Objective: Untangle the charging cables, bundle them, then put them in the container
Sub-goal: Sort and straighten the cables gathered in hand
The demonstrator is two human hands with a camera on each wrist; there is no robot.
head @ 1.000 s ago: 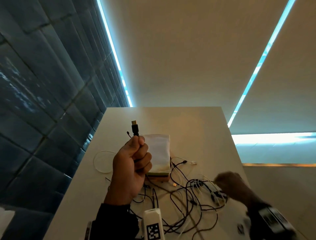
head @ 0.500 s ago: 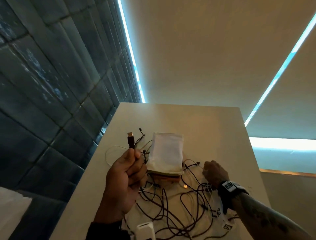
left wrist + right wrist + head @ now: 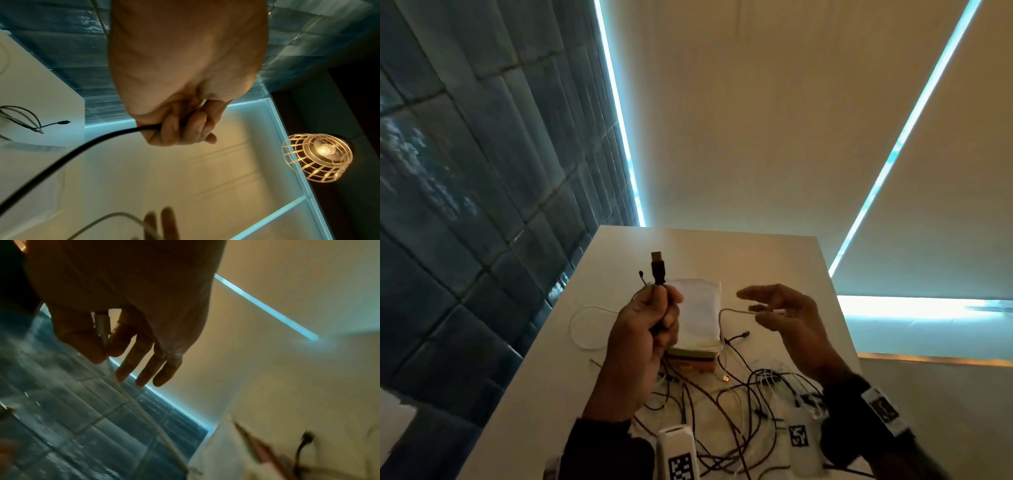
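Note:
My left hand (image 3: 666,310) is raised above the white table (image 3: 774,260) and grips a black USB cable (image 3: 98,139). Its plug (image 3: 657,265) points up out of my fist. My right hand (image 3: 758,308) is lifted at the same height to the right. It pinches the end of a white cable (image 3: 736,310) between thumb and index finger, and its other fingers (image 3: 144,369) are stretched out. Between and behind both hands stands the container (image 3: 695,351), a small box with a white top. A tangle of dark and white cables (image 3: 726,401) lies in front of it.
A loop of white cable (image 3: 585,325) lies on the table's left part, near the edge by the dark tiled wall (image 3: 465,205). Marker tags (image 3: 798,435) lie among the cables at the near edge. A wire-cage lamp (image 3: 318,155) hangs overhead.
My right hand has risen from the tangle, bringing up a white cable end pinched in its fingers. My left hand still holds the black USB plug upright.

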